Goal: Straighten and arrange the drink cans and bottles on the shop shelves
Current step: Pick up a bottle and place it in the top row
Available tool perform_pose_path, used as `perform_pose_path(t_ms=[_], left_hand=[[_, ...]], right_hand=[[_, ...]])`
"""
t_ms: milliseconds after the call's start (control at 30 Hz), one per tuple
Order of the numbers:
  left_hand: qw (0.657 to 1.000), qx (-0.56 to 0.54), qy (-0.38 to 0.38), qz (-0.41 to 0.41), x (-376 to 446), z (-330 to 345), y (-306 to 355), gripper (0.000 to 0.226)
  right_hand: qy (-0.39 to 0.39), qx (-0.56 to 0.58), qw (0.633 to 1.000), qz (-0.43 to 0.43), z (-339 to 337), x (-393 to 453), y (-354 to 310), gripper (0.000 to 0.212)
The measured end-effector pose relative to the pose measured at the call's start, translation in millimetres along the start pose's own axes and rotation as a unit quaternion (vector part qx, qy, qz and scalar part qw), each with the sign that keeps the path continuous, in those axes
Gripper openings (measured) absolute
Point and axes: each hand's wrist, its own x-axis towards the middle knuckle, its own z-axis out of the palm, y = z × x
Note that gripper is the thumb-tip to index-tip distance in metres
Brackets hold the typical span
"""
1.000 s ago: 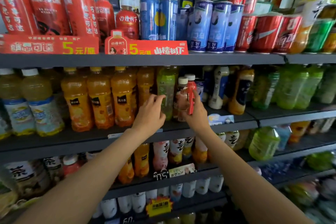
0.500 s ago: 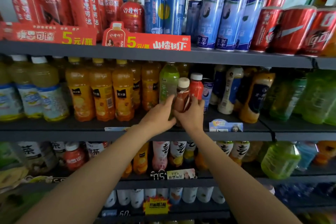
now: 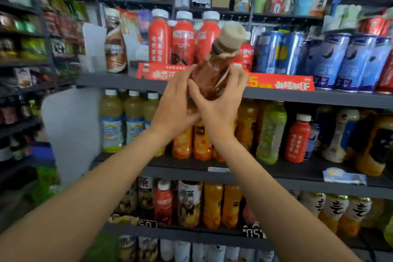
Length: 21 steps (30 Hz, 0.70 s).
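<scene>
Bottles of pale yellow drink [image 3: 133,121] stand at left on the middle shelf [image 3: 297,173]. My left hand [image 3: 173,104] wraps the lower body of the brown bottle [image 3: 212,76], fingers curled round it. My right hand [image 3: 219,100] grips its other side. The bottle tilts right, cap [image 3: 232,32] up, before the red price strip [image 3: 280,83]. Blue cans [image 3: 340,59] at right.

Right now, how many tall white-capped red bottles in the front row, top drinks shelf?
3: left red plastic bottle, middle red bottle, right red bottle, side by side behind the red price strip. More may be hidden behind them and the held brown bottle.
</scene>
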Motion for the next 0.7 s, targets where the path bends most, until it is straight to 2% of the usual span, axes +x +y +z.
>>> perform_pose_path(t_ms=[167, 333, 433, 500, 600, 700], left_hand=[[0.998, 0.036, 0.029, -0.047, 22.7, -74.1, -56.7, 0.073], [0.994, 0.02, 0.074, -0.075, 41.2, -112.6, -100.4, 0.048], [0.979, 0.069, 0.091, -0.169, 63.3, -125.4, -120.9, 0.048], [0.965, 0.117, 0.033, -0.23, 77.4, -126.7, -135.8, 0.051], [0.945, 0.146, -0.077, -0.282, 91.5, -118.4, -157.6, 0.05], [0.928, 0.165, -0.124, -0.31, 98.4, -110.7, -171.9, 0.047]], right_hand=[[-0.039, 0.046, 0.998, 0.032, 86.8, 10.3, -41.5, 0.067], [-0.105, 0.035, 0.994, 0.017, 143.4, 40.2, -59.4, 0.053], [-0.162, -0.038, 0.986, 0.021, 173.7, 61.0, -64.7, 0.043], [-0.203, -0.096, 0.973, 0.054, 194.8, 72.0, -58.7, 0.041], [-0.225, -0.155, 0.957, 0.097, 218.0, 80.2, -43.4, 0.042], [-0.23, -0.197, 0.95, 0.081, 224.4, 76.7, -31.9, 0.032]])
